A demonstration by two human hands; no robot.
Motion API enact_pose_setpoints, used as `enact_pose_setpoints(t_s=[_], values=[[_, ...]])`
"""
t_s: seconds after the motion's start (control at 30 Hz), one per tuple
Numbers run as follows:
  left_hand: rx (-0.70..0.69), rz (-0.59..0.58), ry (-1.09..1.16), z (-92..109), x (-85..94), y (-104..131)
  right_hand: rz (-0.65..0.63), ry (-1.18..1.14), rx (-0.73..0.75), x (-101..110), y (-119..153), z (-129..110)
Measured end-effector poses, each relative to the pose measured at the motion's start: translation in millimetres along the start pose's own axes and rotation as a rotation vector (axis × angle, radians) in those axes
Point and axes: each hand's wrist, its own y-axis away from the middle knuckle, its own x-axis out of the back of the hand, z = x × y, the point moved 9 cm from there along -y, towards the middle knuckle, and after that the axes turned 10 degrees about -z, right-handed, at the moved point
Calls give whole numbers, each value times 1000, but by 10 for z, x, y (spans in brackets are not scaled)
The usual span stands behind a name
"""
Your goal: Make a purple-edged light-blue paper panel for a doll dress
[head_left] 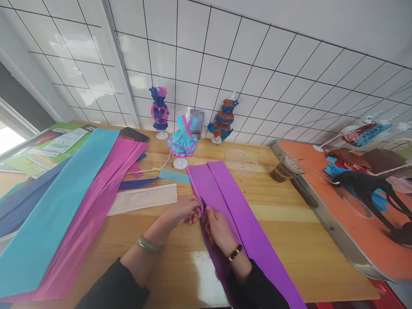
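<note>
A long strip of purple fabric [247, 214], folded lengthwise, runs from the middle of the table toward my body. My left hand [185, 210] pinches its left edge between thumb and fingers. Close beside it, my right hand [220, 227] grips small dark scissors [204, 204], whose tips touch that same edge. My fingers hide most of the scissors' handles. To the left of my left hand lies a flat white fabric strip [144, 199], with a light blue piece [174, 176] and a dark blue piece [137, 183] behind it.
Turquoise [74, 197] and pink fabric [86, 223] lengths pile up at left. Behind stand small dress forms, including one in a turquoise dress [182, 141]. A clear round disc [241, 162] and a lidded cup [286, 168] sit right, near an orange metal-edged surface [380, 240].
</note>
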Motion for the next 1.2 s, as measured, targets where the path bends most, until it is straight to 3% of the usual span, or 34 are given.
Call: enact_pose_setpoints(t_s=[0.83,1.2], values=[[52,-35,23,70,32,61,62,119,37,58,-18,-21],[14,29,-21,127,89,26,24,77,10,38,-5,-36]])
